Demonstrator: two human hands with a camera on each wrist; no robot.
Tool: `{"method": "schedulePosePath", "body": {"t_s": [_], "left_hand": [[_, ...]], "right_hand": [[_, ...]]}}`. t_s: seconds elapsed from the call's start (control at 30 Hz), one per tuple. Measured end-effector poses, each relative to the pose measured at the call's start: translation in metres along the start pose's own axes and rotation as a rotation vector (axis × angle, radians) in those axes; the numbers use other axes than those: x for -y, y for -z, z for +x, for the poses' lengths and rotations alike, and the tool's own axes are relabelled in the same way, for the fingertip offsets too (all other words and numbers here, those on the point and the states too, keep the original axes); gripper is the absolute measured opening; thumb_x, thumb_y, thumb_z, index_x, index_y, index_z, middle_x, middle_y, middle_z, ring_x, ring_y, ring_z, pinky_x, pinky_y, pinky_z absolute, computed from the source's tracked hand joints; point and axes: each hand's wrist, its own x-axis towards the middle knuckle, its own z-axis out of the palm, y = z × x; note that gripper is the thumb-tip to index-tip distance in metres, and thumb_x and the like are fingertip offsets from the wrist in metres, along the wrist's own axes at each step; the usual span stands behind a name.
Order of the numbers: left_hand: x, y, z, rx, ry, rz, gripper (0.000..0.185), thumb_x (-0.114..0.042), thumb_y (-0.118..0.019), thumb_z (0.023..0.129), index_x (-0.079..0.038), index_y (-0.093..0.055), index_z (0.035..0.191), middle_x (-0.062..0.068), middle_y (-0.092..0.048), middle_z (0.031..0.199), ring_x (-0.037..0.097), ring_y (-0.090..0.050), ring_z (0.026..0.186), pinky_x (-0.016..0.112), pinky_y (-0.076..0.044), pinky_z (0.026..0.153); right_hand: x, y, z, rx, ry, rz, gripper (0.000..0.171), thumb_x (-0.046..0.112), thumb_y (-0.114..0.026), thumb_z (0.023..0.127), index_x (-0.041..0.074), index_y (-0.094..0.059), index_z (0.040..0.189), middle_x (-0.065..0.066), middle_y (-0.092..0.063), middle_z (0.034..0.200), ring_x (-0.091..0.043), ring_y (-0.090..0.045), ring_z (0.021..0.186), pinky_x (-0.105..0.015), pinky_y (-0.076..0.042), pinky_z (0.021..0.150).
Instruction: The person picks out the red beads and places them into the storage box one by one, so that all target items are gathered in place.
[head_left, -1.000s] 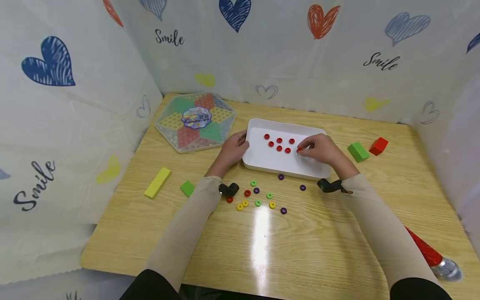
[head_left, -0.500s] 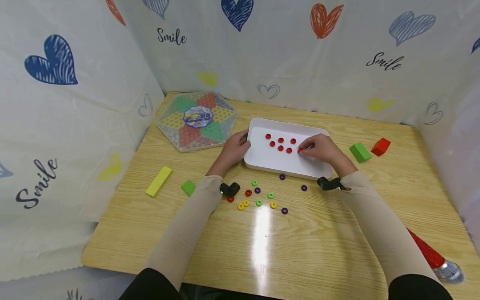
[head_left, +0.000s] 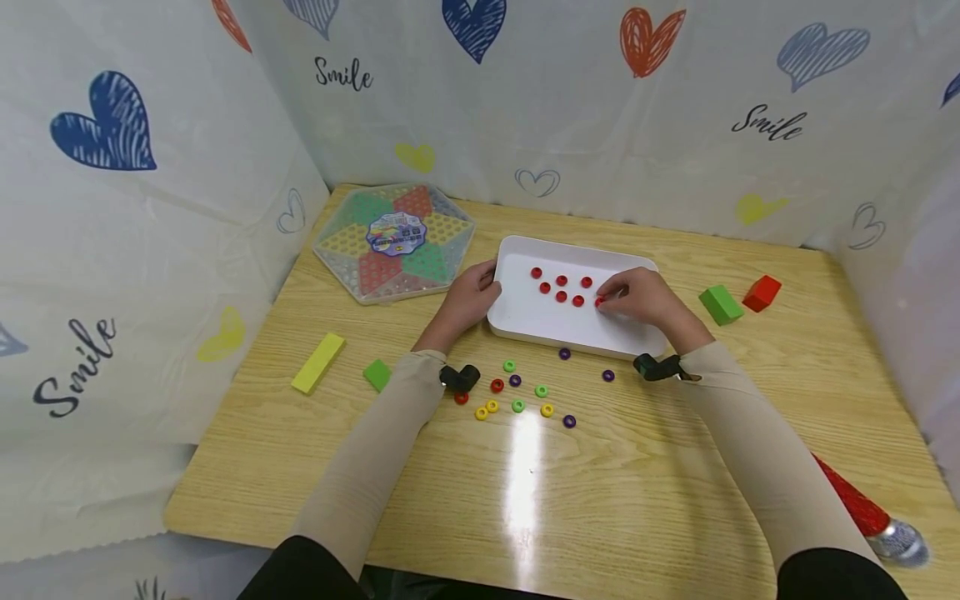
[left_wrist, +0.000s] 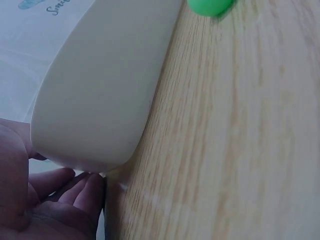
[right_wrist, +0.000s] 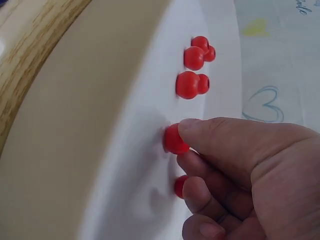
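My left hand grips the left end of a shallow white tray; in the left wrist view its fingertips curl at the tray's lower corner. Over the right half of the tray, my right hand pinches a red bead between thumb and finger, right at the tray floor. Several more red beads lie in two loose rows to its left. One further red bead shows partly behind my fingers in the right wrist view.
In front of the tray lie loose green beads, yellow beads, purple beads and red ones. A hexagonal game box sits back left. Blocks include yellow, green and red. A red-and-silver object lies right.
The head view has shifted slightly. Both hands keep their places at the tray, and the right one still pinches the same red bead.
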Motion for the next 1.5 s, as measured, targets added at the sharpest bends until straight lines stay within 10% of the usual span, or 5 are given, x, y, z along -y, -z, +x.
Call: {"method": "schedulePosePath", "body": {"t_s": [0.63, 1.5], "left_hand": [[0.001, 0.002, 0.002, 0.006, 0.012, 0.011, 0.056, -0.022, -0.048, 0.104, -0.013, -0.037, 0.158, 0.009, -0.038, 0.162, 0.022, -0.045, 0.146, 0.032, -0.043, 0.117], [0.004, 0.003, 0.002, 0.017, -0.006, 0.000, 0.054, -0.024, -0.046, 0.106, -0.016, -0.037, 0.158, 0.006, -0.038, 0.163, 0.020, -0.045, 0.145, 0.032, -0.045, 0.116]], "right_hand": [[0.090, -0.029, -0.057, -0.005, 0.449, -0.052, 0.016, 0.011, -0.078, 0.087, 0.006, -0.079, 0.102, -0.005, -0.077, 0.098, -0.019, -0.062, 0.081, -0.032, -0.051, 0.071], [0.120, -0.107, -0.056, 0.176, 0.586, -0.082, 0.020, 0.017, -0.079, 0.087, 0.011, -0.079, 0.106, 0.000, -0.075, 0.103, -0.011, -0.064, 0.087, -0.028, -0.056, 0.079]]}}
